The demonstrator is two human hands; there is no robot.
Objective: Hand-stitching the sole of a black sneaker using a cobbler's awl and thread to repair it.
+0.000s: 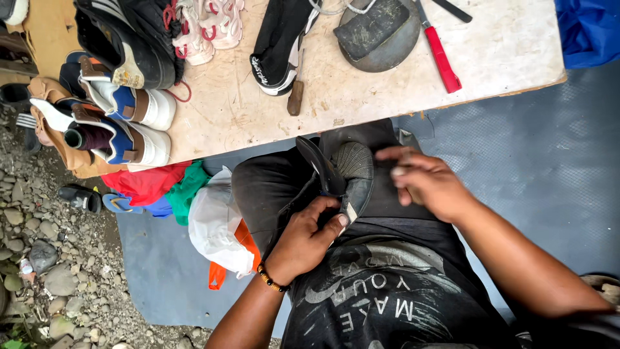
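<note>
The left hand grips a dark shoe resting sole-up on the person's lap, thumb pressed against its edge. The right hand sits just beside the shoe's sole, fingers pinched together. Beyond both hands a wooden board carries a red-handled tool, and white-and-blue sneakers lie beyond the left hand.
</note>
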